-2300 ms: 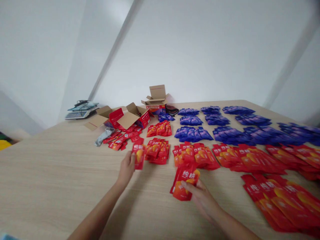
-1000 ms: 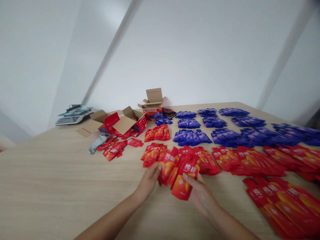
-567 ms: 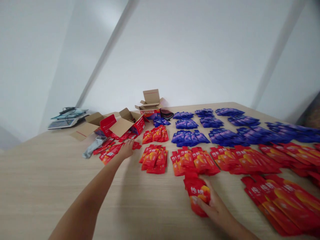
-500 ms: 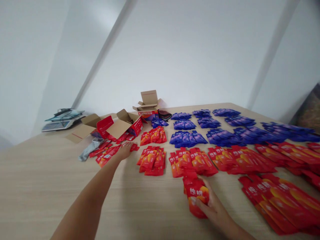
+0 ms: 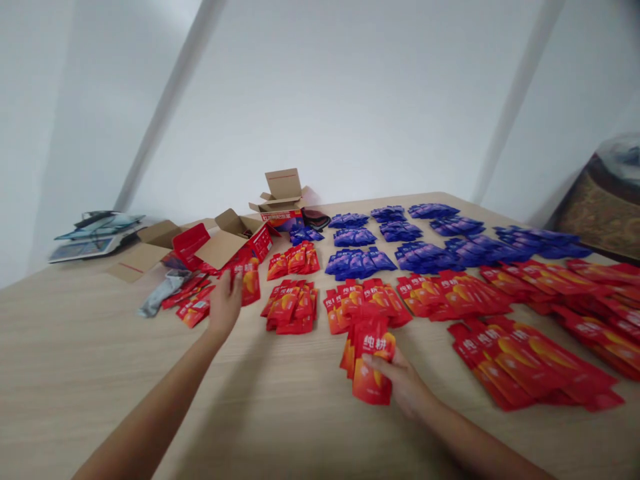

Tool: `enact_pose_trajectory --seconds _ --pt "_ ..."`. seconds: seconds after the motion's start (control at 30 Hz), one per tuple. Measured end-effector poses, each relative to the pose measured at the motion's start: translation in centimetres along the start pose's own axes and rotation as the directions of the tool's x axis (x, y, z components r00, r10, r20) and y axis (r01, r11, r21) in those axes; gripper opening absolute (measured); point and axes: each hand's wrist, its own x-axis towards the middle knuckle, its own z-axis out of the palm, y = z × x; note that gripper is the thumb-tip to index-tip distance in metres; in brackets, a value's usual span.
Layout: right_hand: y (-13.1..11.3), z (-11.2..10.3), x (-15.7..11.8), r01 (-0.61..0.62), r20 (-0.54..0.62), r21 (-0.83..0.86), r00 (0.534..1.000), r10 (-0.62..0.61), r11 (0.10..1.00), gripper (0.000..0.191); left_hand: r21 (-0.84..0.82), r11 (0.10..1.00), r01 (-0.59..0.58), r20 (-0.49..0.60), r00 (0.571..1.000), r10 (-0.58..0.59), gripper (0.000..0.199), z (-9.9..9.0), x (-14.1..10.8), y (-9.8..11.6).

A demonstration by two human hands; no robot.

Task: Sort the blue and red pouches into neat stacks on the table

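My right hand (image 5: 400,377) holds a small stack of red pouches (image 5: 373,363), thumb on the front one, above the near middle of the table. Over on the left, my left hand (image 5: 226,303) has its fingers on a single red pouch (image 5: 250,280), raised upright above the table. Beneath and beside that hand lie loose red pouches (image 5: 194,308). Between the hands sits a pile of red pouches (image 5: 291,307). Behind my right hand is another red pile (image 5: 350,303).
Blue pouches (image 5: 357,263) lie in several piles at the back; more red piles (image 5: 530,363) spread right. Opened cartons (image 5: 283,217) stand at the back left, near a grey cloth (image 5: 163,293) and a scale (image 5: 95,247). A patterned chair back (image 5: 600,207) shows at right.
My left hand has lifted a red pouch off the loose ones. My right hand still holds its stack, now fanned out a little. The view has shifted slightly.
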Motion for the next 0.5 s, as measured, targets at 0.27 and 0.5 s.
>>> enact_pose_trajectory --seconds 0.27,0.5 --pt "-1.4 2.4 0.1 0.016 0.026 0.231 0.999 -0.022 0.973 0.044 -0.713 0.664 0.226 0.445 0.877 0.180 0.038 4.3 -13.9 13.6" --pt "-0.9 -0.2 -0.9 0.159 0.024 -0.056 0.987 -0.158 0.986 0.039 -0.812 0.580 0.061 0.394 0.790 0.469 0.052 4.1 -16.7 15.4"
